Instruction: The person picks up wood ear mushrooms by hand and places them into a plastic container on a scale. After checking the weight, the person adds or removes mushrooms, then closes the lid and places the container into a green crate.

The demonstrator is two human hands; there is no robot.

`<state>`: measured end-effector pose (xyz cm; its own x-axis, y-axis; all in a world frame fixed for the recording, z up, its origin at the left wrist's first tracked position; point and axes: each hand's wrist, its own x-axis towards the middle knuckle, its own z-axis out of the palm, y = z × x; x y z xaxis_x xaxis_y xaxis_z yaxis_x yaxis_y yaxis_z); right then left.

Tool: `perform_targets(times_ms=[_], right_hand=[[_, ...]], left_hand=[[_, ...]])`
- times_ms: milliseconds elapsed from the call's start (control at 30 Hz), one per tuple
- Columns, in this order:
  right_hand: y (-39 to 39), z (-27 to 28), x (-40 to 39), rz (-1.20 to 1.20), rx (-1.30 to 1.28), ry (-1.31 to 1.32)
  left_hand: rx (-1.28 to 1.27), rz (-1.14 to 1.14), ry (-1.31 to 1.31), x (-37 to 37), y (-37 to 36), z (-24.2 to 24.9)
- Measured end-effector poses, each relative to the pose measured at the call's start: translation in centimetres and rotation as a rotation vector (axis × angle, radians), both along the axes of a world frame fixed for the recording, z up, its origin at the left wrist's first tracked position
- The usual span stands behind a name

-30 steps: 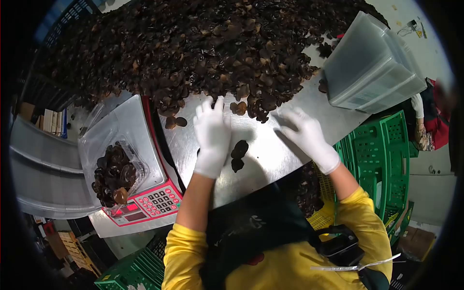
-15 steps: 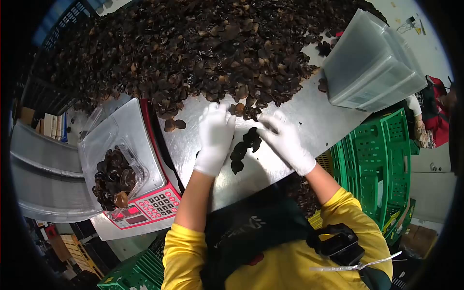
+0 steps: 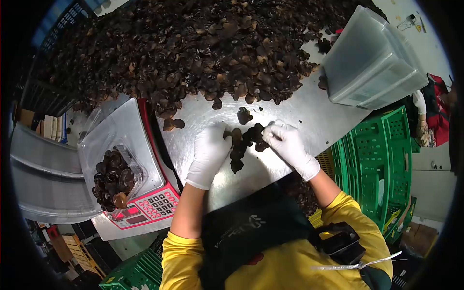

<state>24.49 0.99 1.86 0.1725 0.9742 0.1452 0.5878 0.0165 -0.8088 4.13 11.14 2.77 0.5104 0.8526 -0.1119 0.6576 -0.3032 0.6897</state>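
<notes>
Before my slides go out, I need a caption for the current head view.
Gloved left hand and right hand touch dark pieces beside a scale.

Likely a food-packing workshop: scale (image 3: pixel 128 159), stacked crates (image 3: pixel 382 159), heaped produce (image 3: pixel 203 53).

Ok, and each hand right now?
Left hand: partly curled, fingertips at the dark pieces; grip cannot be told.
Right hand: curled, fingertips by those pieces' other end; grip cannot be told.

1 head view looks from above the near side of the metal table (image 3: pixel 309 116). It faces forward and down, at close range.
</notes>
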Motion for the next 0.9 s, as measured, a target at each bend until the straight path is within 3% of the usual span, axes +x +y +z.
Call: perform_targets(times_ms=[67, 133, 200, 267, 300, 333, 400, 533, 633, 700, 733, 767, 800, 867, 900], right_hand=[[-0.6, -0.1, 0.3, 0.029, -0.062, -0.057], [-0.7, 0.4, 0.5, 0.097, -0.105, -0.018], [0.1, 2.3, 0.3, -0.032, -0.19, 0.015], [1.7, 1.0, 1.0, -0.112, -0.046, -0.157], [2.7, 1.5, 1.2, -0.119, -0.095, -0.257], [3.7, 0.9, 1.7, -0.122, -0.093, -0.258], [5.6, -0.8, 2.5, 0.073, 0.196, -0.394], [6.6, -2.2, 3.3, 0.374, 0.274, -0.638], [3.2, -1.2, 4.9, 0.398, 0.207, -0.716], [-0.8, 0.0, 6.9, 0.41, 0.169, -0.759], [-3.3, 1.0, 7.7, 0.417, 0.163, -0.786], [-5.5, 2.9, 8.3, 0.492, -0.089, -0.894], [-7.4, 5.0, 8.6, 0.569, -0.346, -0.992], [-10.4, 7.3, 8.9, 0.705, -0.655, -0.943], [-11.2, 7.0, 8.7, 0.715, -0.649, -0.943]], left_hand=[[0.247, 0.041, 0.007, 1.0, 0.8, -0.8], [0.31, 0.057, -0.022, 2.7, 1.5, -1.4], [0.371, 0.073, -0.052, 3.9, 1.8, -2.0], [0.51, -0.005, 0.14, 4.7, 2.0, -3.0], [0.696, 0.046, -0.016, 4.9, 2.4, -4.9], [0.698, 0.044, -0.018, 4.7, 2.5, -4.7], [0.57, 0.058, -0.083, 4.2, 2.3, -3.7], [0.514, 0.186, -0.048, 3.2, -0.2, 0.6], [0.341, 0.028, -0.08, 4.3, -5.9, 1.9], [0.403, -0.482, 0.016, 5.7, -10.0, 1.9], [0.395, -0.546, -0.166, 6.0, -12.1, 1.9], [0.303, -0.706, -0.251, 5.8, -13.6, 1.8], [0.274, -0.855, -0.174, 5.8, -14.6, 1.6], [0.27, -0.817, -0.183, 5.0, -14.5, 2.3], [0.278, -0.747, -0.098, 4.3, -13.7, 3.3]])
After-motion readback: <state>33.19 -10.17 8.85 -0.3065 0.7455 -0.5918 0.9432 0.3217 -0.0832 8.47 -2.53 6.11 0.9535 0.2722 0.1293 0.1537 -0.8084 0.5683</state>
